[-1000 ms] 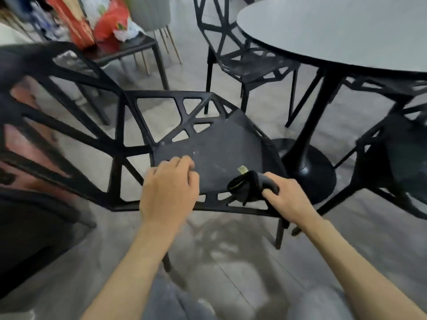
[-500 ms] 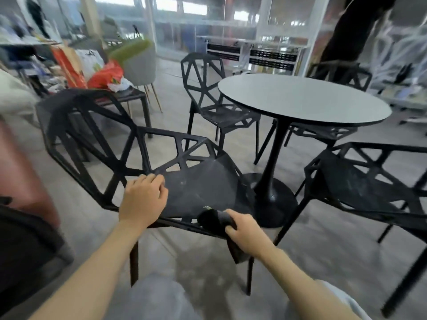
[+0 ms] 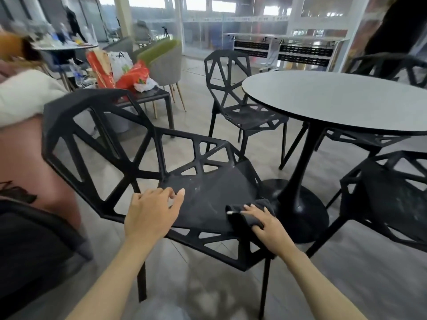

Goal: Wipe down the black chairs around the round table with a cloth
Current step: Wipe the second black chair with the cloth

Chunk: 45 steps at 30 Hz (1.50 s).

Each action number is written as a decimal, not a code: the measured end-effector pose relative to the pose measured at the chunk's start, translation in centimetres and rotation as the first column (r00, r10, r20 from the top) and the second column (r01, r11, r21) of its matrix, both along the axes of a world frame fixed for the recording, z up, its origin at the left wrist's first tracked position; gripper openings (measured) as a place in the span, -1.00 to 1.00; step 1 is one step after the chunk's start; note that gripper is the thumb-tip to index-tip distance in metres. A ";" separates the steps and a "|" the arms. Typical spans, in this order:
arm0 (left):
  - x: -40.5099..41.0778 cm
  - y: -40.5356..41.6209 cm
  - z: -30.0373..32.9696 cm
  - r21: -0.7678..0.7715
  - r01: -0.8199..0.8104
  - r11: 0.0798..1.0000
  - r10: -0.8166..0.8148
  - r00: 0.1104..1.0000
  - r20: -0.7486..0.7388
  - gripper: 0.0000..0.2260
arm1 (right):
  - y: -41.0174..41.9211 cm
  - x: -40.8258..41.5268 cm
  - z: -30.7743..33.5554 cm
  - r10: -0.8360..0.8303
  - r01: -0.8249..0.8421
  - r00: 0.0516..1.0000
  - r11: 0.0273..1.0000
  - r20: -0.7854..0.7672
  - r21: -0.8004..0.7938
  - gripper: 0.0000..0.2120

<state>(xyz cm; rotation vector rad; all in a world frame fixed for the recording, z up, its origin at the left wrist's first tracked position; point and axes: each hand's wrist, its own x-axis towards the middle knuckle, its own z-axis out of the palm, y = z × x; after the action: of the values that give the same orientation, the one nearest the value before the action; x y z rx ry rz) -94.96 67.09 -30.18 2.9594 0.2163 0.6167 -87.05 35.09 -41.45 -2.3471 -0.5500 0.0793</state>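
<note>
Now right hand [image 3: 265,225] gripping cloth [image 3: 245,218] (dark), chair [image 3: 208,199]

No readable text from my feed

I can make out no words, brands or numbers; the print on the red bags [image 3: 129,77], upper left of the frame, is too blurred.

The one camera is sitting on my head, looking forward and down over my forearms. It is hanging close above the nearest black chair [image 3: 208,199], whose seat is filling the middle, and is taking in the round table [image 3: 335,100] to my right and the glass wall far ahead.
</note>
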 end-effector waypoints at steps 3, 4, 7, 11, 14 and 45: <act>0.1 -0.1 -0.5 0.070 -0.009 0.998 0.009 1.000 0.003 -0.64 | 1.3 1.9 0.2 -0.169 0.170 0.985 0.985 -0.032 0.031 -0.45; 0.0 -0.2 -0.6 0.083 -0.023 0.996 0.023 1.000 0.009 -0.66 | 1.7 1.6 0.2 -0.187 0.188 0.982 0.982 -0.032 0.035 -0.45; -0.2 -0.4 -0.9 0.057 -0.145 0.988 0.141 0.988 0.064 -0.67 | 2.0 -1.4 -0.1 -0.104 0.103 0.995 0.995 0.004 0.011 -0.45; -0.3 -3.0 -1.0 -0.152 -0.282 0.947 0.302 0.944 0.133 -0.63 | 1.5 -5.7 -0.2 -0.090 0.088 0.995 0.994 0.031 0.060 -0.47; -0.3 -4.2 -1.3 -0.156 -0.224 0.962 0.252 0.949 0.191 -0.63 | 2.1 -7.5 0.3 -0.209 0.206 0.978 0.973 0.020 0.104 -0.53; -2.9 8.4 -0.8 -0.065 -0.099 0.993 0.100 0.995 0.007 -0.56 | 9.7 -8.9 -2.0 -0.373 0.333 0.926 0.876 0.053 0.348 -0.45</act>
<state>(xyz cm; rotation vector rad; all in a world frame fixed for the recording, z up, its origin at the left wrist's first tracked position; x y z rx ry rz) -97.85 75.46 -30.97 2.8967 0.3774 0.6242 -95.99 44.80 -43.47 -2.0866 -0.1608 -0.3038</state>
